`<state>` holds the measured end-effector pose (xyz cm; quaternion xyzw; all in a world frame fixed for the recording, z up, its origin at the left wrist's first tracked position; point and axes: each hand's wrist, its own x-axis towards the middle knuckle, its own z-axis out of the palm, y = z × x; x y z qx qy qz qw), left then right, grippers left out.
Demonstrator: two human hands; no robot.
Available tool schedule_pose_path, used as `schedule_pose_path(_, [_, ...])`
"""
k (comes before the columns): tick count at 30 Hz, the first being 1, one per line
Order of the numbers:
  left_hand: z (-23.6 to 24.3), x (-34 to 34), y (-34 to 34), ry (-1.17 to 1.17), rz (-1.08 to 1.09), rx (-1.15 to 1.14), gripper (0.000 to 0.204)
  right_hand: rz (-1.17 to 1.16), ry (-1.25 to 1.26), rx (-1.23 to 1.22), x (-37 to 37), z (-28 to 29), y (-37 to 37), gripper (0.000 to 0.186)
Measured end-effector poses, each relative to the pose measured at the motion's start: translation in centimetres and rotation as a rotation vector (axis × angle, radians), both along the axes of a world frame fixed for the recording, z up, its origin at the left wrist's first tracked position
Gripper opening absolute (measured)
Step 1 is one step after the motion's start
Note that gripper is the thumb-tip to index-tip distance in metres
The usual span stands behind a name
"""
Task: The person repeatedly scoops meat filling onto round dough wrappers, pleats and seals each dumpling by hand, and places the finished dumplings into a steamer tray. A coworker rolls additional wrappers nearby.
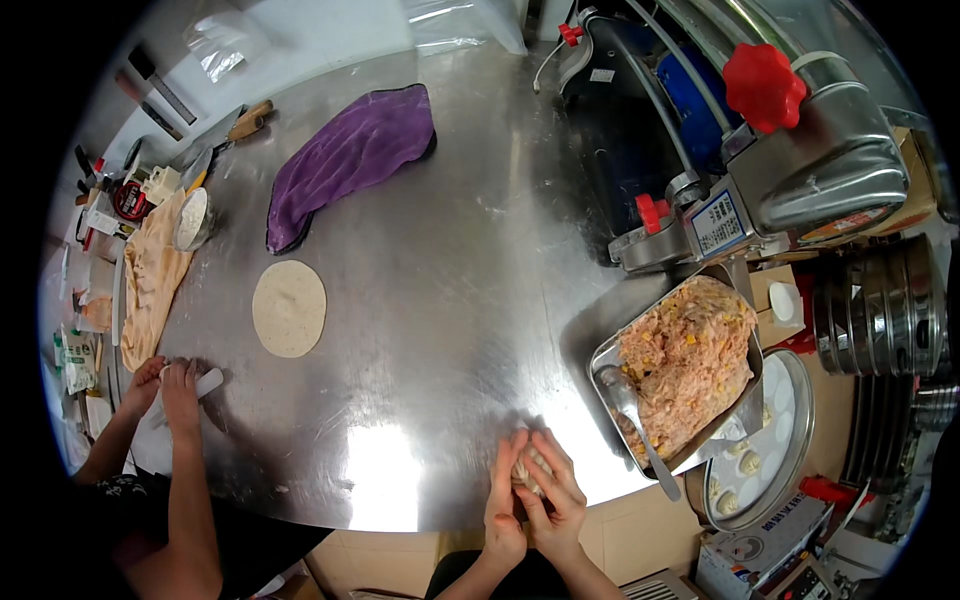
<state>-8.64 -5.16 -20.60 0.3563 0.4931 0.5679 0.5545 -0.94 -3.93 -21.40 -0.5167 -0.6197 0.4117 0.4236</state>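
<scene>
A wide steel worktable [450, 300] is seen from above. At its far left edge lies a long strip of pale beige dough [152, 275], with a small round metal bowl of white flour [192, 218] just beside it. Below that, a co-worker's two hands [165, 385] press down on a white rolling pin [205, 383] near the table's left rim. To the right of them a flat round disc of rolled dough [289, 307] lies on the bare steel, and above it sits a crumpled purple cloth [345, 160].

At the lower middle, by the near table edge, the person's left hand [503, 500] and right hand [558, 495] are pressed together around a small white dough dumpling [527, 470]; the fingers of both hands curl in and pinch its top, hiding most of it.

Just right of the hands stands a rectangular metal tray [606, 352] heaped with pinkish minced filling flecked with yellow corn [685, 360], a metal spoon [635, 425] resting in it. Below the tray, a round steamer tray [795, 440] holds finished white dumplings [748, 462]. Behind is a steel machine with red knobs [800, 150].
</scene>
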Motion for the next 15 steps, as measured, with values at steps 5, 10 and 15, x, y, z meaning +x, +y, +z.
schedule_pose_path(5, [-0.6,-0.8,0.1,0.011,0.027,0.048,0.099,0.008,0.005,0.006,0.7,-0.2,-0.2,0.051])
schedule_pose_path(10, [-0.1,0.0,0.4,0.077,0.024,0.009,0.099,-0.054,0.173,-0.337,-0.4,3.0,0.3,0.084])
schedule_pose_path(15, [-1.0,0.3,0.4,0.032,0.144,0.027,0.096,-0.164,0.376,-0.292,-0.1,1.8,0.4,0.100])
